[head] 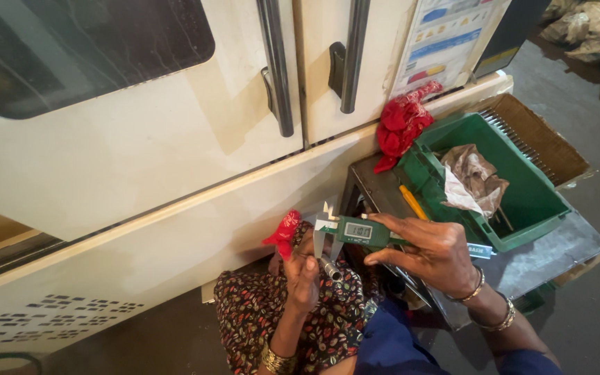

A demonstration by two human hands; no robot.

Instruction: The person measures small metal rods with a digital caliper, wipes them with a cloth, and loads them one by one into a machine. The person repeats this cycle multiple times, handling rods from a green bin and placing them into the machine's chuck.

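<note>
A small metal cylinder [330, 269] is being gripped between the fingers of the left hand [302, 278], which are clenched around its lower part, and it is being presented just beneath the jaws of a digital caliper [355, 232]. The caliper is being held by the right hand [433, 251], the fingers being closed over its green body and beam, with the thumb lying near the display. The caliper's long axis is running roughly left to right across the view, while the cylinder is lying tilted, its open end turned toward the camera; the part is sitting directly below and between the jaws, so the left hand is the nearer of the two to it. Whether the jaws are actually touching the cylinder cannot be told, as the contact point is being masked by the fingers. A red cloth [283, 233] is being kept behind the left hand. To the right, a green plastic bin [522, 208] with crumpled paper [475, 179] inside is resting on a metal worktop [557, 253], with a second red rag [403, 125] draped at its corner. The cream machine doors [175, 139] are being cut off at the frame's top.
</note>
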